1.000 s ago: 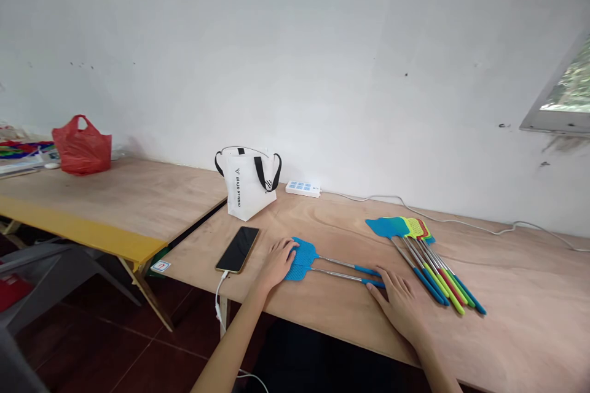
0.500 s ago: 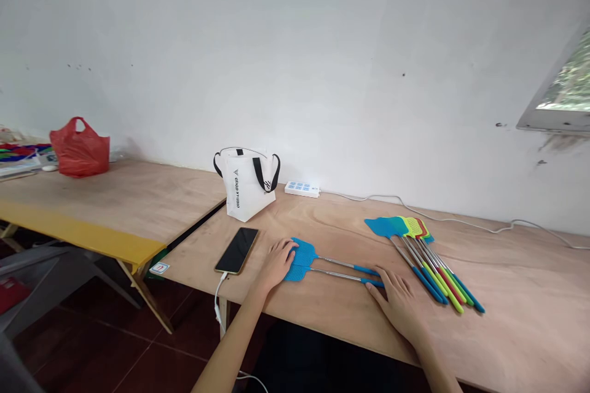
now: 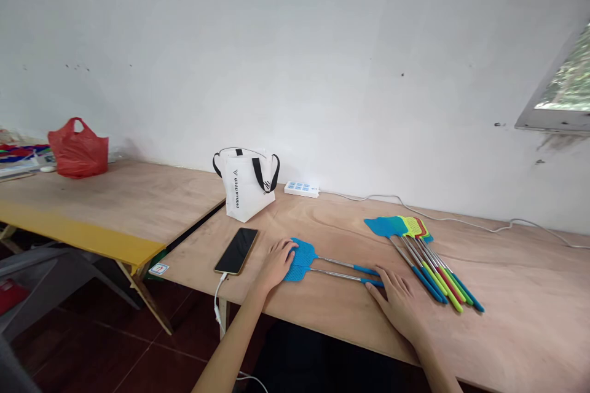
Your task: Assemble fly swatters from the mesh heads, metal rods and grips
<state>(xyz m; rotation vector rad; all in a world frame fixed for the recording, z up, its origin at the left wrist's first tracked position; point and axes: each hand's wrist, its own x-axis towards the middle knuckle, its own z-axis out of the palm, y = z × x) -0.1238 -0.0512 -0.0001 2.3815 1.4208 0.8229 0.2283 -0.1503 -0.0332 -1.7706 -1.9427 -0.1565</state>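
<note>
Two blue fly swatters [image 3: 304,252] lie side by side on the wooden table, their heads to the left and touching or slightly overlapping. My left hand [image 3: 276,263] rests on the left edge of the heads with its fingers stretched out. At the other end, my right hand [image 3: 397,302] lies flat by the tips of the blue handles [image 3: 367,271], thumb and fingers apart, touching them. Just right of it is a fanned pile of swatters [image 3: 417,245] in blue, yellow-green, red and green, the handles pointing toward me.
A phone [image 3: 236,250] on a white charging cable lies left of my left hand. Behind stand a white bag [image 3: 244,190] with black handles and a white power strip [image 3: 302,188]. On the left table [image 3: 152,196] sits a red plastic bag [image 3: 78,150]. A wall closes off the back.
</note>
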